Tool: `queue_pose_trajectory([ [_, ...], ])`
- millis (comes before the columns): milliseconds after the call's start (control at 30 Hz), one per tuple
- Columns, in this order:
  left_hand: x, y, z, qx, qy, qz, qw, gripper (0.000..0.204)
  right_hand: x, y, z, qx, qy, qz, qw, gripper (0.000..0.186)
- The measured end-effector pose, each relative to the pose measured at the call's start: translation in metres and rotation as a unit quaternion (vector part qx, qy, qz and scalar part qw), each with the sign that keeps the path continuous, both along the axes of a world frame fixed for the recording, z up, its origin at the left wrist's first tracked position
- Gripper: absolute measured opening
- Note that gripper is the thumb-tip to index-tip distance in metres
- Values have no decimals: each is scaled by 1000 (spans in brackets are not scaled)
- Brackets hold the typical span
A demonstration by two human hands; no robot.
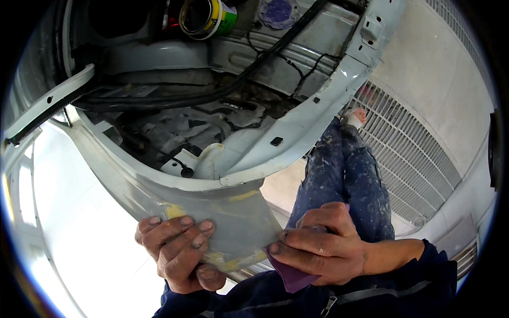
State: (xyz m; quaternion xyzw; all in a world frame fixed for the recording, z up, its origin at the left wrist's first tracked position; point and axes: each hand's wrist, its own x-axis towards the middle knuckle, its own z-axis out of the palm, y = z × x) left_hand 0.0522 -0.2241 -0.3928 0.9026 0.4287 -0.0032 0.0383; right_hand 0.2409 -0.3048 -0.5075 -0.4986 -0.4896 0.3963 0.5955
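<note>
A grey-primed car body panel (241, 217) with yellow filler patches curves down in front of me, below the rim of an open vehicle body. My left hand (177, 254) rests on its lower left part, fingers bent and slightly apart, fingertips on the surface beside a filler patch. The thumb sits lower, near the panel's bottom edge. At the right edge of the panel, my right hand (328, 244) is closed on a folded sheet of purple sandpaper (291, 273). The sandpaper's upper part is hidden under the fingers. Dark dust covers the fingertips of both hands.
Black cables (212, 96) run through the opening above the panel. A yellow and green tin (204, 20) lies tilted at the top, near a purple disc (278, 11). My paint-spotted trousers (339, 175) stand beside a floor grating (408, 153).
</note>
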Motion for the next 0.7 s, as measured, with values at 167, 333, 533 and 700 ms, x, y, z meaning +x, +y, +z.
queue_pose_trajectory([
  [167,6,4,-16,68,-101,4,993,31,-8,10,10,55,-17,-6,998,33],
  [333,10,4,-1,-6,-18,18,1000,35,27,8,0,17,-41,94,995,27],
  [533,8,2,-7,37,-44,33,998,32,7,8,3,13,16,48,999,34],
  [700,9,6,-20,111,-107,17,988,31,23,9,-10,34,33,89,995,31],
])
